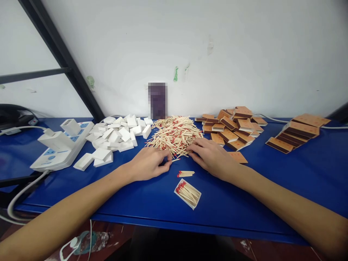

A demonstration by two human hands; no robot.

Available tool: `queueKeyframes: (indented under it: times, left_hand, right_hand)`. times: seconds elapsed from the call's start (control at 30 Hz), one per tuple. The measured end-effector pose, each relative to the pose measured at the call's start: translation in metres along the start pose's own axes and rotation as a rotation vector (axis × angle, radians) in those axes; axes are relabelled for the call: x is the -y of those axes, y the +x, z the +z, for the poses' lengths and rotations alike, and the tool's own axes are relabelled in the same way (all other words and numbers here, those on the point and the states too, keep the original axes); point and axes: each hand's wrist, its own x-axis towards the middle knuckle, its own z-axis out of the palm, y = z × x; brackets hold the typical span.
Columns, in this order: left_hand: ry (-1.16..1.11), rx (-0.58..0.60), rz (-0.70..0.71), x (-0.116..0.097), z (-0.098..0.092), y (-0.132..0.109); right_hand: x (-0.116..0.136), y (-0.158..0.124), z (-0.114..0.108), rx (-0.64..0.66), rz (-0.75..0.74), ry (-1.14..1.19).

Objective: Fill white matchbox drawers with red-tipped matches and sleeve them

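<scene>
A heap of red-tipped matches [176,132] lies on the blue table against the wall. At its front left edge my left hand [149,163] pinches a single match [175,160] between thumb and forefinger, its red head pointing right. My right hand [208,156] is at the heap's front right edge, fingers bent and touching the matches; what its fingertips hold, if anything, is hidden. Nearer to me lies a small row of several matches [186,174], heads to the left. Below that row is a white matchbox tray [193,206] partly filled with matches.
White empty trays [125,135] are piled left of the heap, beside a white power strip [58,163] with plugged-in chargers. Orange-brown matchbox sleeves [233,136] are piled to the right, with another stack [299,128] farther right. A plastic bottle [94,241] lies on the floor.
</scene>
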Motion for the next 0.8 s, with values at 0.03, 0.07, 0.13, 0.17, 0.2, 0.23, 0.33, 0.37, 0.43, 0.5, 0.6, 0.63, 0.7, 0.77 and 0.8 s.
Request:
queueKeyframes:
  times: [0.03, 0.07, 0.13, 0.17, 0.2, 0.23, 0.33, 0.37, 0.43, 0.5, 0.6, 0.63, 0.7, 0.77, 0.8]
  left_hand:
    - [-0.008, -0.016, 0.001, 0.0, 0.001, 0.0]
    - [-0.016, -0.036, 0.001, 0.001, 0.001, 0.0]
    - [-0.028, -0.083, 0.0, 0.002, 0.002, -0.001]
    - [-0.033, -0.107, 0.002, 0.003, 0.003, -0.001]
    - [-0.037, -0.129, 0.006, 0.003, 0.003, -0.001]
    - [-0.039, -0.147, 0.013, 0.004, 0.003, -0.002]
    - [-0.036, -0.18, 0.042, 0.005, 0.003, -0.002]
    - [-0.033, -0.181, 0.053, 0.005, 0.002, -0.002]
    - [-0.026, -0.173, 0.071, 0.004, 0.002, -0.002]
    - [-0.021, -0.155, 0.083, 0.004, 0.002, -0.002]
    - [-0.011, -0.139, 0.079, 0.004, 0.003, -0.002]
    - [-0.006, -0.141, 0.068, 0.004, 0.003, -0.002]
    - [0.006, -0.161, 0.029, 0.004, 0.003, -0.003]
    - [0.003, -0.206, -0.009, 0.003, 0.004, -0.003]
    - [-0.009, -0.239, -0.012, 0.002, 0.004, -0.003]
  right_hand:
    - [0.0, 0.0, 0.0, 0.0, -0.01, -0.011]
    - [0.001, 0.001, -0.001, 0.0, -0.019, -0.021]
    - [0.001, 0.002, -0.002, -0.003, -0.032, -0.027]
    - [0.001, 0.002, -0.003, -0.01, -0.035, -0.023]
    - [0.0, 0.002, -0.004, -0.02, -0.036, -0.012]
    - [0.0, 0.002, -0.005, -0.034, -0.034, 0.007]
    - [-0.002, 0.001, -0.011, -0.075, -0.005, 0.126]
    - [-0.002, 0.0, -0.013, -0.088, 0.012, 0.183]
    - [0.0, 0.0, -0.017, -0.101, 0.06, 0.304]
    - [0.003, 0.0, -0.02, -0.089, 0.131, 0.42]
    - [0.009, 0.001, -0.023, -0.035, 0.257, 0.587]
    - [0.011, 0.002, -0.024, -0.014, 0.295, 0.644]
    - [0.014, 0.003, -0.026, 0.032, 0.359, 0.758]
    - [0.016, 0.003, -0.028, 0.08, 0.404, 0.867]
    - [0.017, 0.003, -0.028, 0.105, 0.419, 0.92]
